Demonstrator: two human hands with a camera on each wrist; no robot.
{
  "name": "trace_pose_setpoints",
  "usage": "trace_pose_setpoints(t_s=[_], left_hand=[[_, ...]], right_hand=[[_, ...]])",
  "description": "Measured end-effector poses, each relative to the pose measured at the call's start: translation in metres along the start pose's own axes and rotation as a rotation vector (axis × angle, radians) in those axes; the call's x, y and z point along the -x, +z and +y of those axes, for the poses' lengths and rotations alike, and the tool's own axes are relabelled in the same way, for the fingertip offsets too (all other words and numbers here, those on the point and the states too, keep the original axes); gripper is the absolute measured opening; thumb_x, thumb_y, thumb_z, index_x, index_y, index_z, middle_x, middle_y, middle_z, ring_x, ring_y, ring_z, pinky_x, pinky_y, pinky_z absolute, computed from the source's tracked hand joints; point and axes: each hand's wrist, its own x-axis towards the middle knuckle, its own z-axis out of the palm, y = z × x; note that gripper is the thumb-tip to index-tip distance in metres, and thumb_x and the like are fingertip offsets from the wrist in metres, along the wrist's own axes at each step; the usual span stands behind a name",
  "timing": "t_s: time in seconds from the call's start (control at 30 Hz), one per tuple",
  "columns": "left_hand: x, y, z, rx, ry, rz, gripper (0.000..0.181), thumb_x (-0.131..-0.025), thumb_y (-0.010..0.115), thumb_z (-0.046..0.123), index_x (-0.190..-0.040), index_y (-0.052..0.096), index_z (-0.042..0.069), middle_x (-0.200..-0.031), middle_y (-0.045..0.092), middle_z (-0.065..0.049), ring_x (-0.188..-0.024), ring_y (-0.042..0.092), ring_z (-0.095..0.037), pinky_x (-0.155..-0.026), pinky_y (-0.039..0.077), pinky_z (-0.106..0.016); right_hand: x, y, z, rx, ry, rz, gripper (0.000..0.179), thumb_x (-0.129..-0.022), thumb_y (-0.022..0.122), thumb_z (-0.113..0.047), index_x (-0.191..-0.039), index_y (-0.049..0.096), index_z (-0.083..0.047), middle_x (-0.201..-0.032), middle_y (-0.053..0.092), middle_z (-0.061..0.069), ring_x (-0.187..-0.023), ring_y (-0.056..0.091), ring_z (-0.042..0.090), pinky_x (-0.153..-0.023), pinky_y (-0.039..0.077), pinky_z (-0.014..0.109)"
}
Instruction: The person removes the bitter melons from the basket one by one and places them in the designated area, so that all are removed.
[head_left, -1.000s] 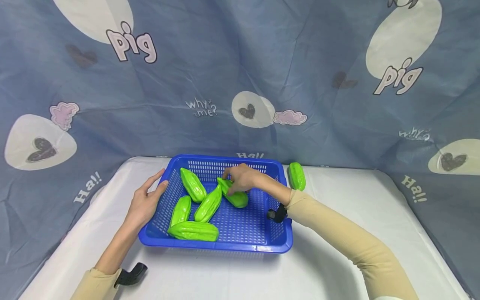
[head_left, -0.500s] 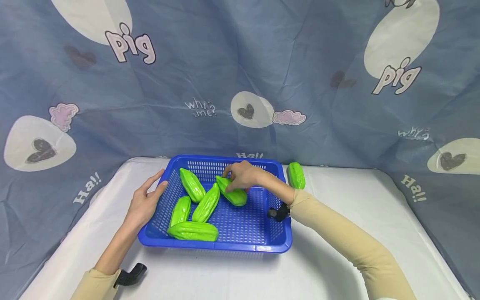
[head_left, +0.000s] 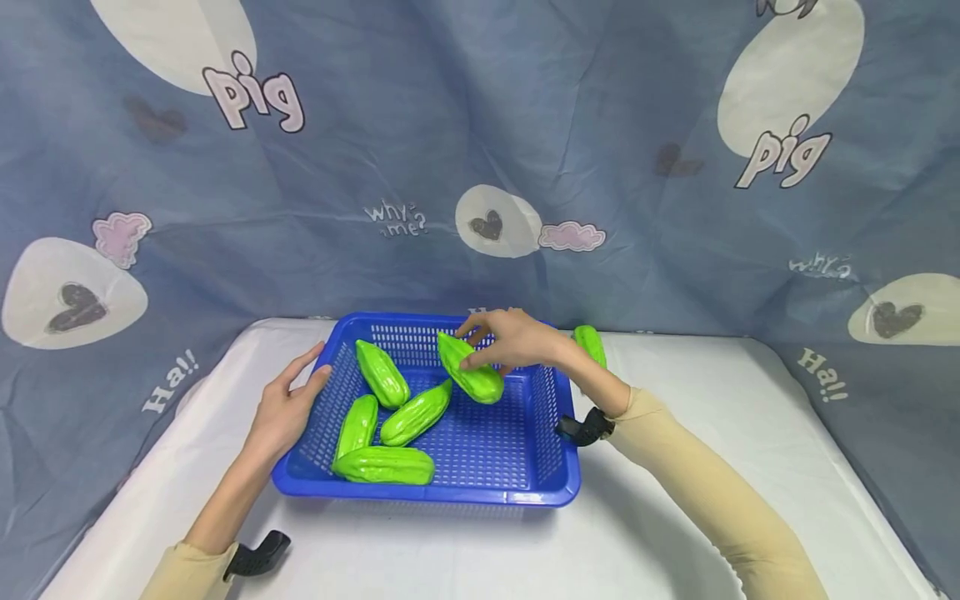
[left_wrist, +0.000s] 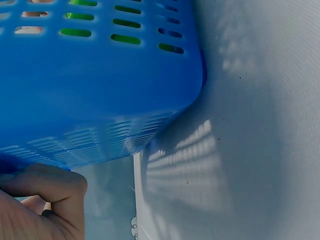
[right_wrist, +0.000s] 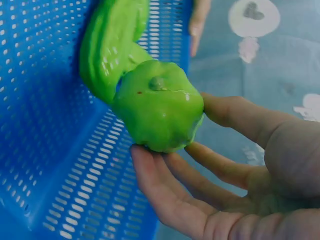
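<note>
Green and glossy, the ribbed gourd (head_left: 471, 372) you hold sits over the back half of the blue basket (head_left: 427, 492), its narrow tip toward the back wall and its rounded end slanting toward your right. Your right hand (head_left: 517, 337) has it clamped from the sides, thumb on one flank and fingers on the other; the right wrist view shows the rounded end, with its small stub, facing you. You cannot tell whether its underside touches the basket floor.

Just beside it lies the middle gourd (head_left: 416, 414), slanting across the floor. Left of that are the back gourd (head_left: 382, 375), leaning along the left rear, the side gourd (head_left: 356, 427) by the left wall, and the front gourd (head_left: 386, 465), lengthwise near the front wall.

Your left hand (head_left: 281, 412) is at the basket's left rim, thumb and forefinger spread apart; whether it grips the rim, you cannot tell.

Past the right wall, a loose gourd (head_left: 590, 343), partly covered by your forearm, lies on the white tabletop (head_left: 690, 392). Behind everything hangs a blue-grey printed cloth (head_left: 420, 125).
</note>
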Motion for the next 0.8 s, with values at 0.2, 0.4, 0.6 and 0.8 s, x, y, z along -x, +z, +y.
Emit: trace_pose_setpoints(t_s=[0.2,0.4,0.6,0.8], left_hand=[[-0.001,0.000,-0.001,-0.019,-0.002,0.002,0.067,-0.112,0.048,0.057,-0.171,0.033,0.029,-0.141,0.068,-0.029,-0.081,0.072,0.001,-0.071,0.055,-0.025],[0.001,-0.001,-0.001,-0.018,0.002,0.003,0.067,-0.112,0.048,0.057,-0.171,0.033,0.030,-0.141,0.068,-0.029,-0.083,0.072,0.002,-0.072,0.055,-0.025],[0.002,-0.002,-0.001,-0.028,0.001,0.006,0.067,-0.112,0.048,0.058,-0.171,0.033,0.030,-0.140,0.068,-0.030,-0.081,0.072,0.002,-0.071,0.056,-0.025],[0.001,-0.001,-0.002,-0.013,0.007,-0.005,0.067,-0.112,0.048,0.057,-0.171,0.032,0.029,-0.137,0.071,-0.030,-0.079,0.072,0.001,-0.069,0.056,-0.026]], right_hand=[[0.020,-0.014,0.015,-0.134,0.006,0.050,0.055,-0.099,0.080,-0.032,-0.149,0.061,-0.019,-0.151,0.066,0.012,-0.123,0.074,0.028,-0.081,0.067,0.038],[0.035,-0.027,0.038,-0.290,0.017,0.074,0.056,-0.101,0.075,-0.031,-0.152,0.057,-0.015,-0.151,0.063,0.017,-0.131,0.069,0.035,-0.091,0.065,0.049],[0.048,-0.040,0.066,-0.441,0.032,0.092,0.061,-0.103,0.070,-0.033,-0.157,0.051,-0.014,-0.152,0.061,0.019,-0.136,0.064,0.036,-0.100,0.062,0.052],[0.066,-0.052,0.090,-0.518,0.068,0.173,0.062,-0.105,0.068,-0.035,-0.160,0.047,-0.015,-0.152,0.059,0.017,-0.137,0.059,0.036,-0.106,0.058,0.054]])
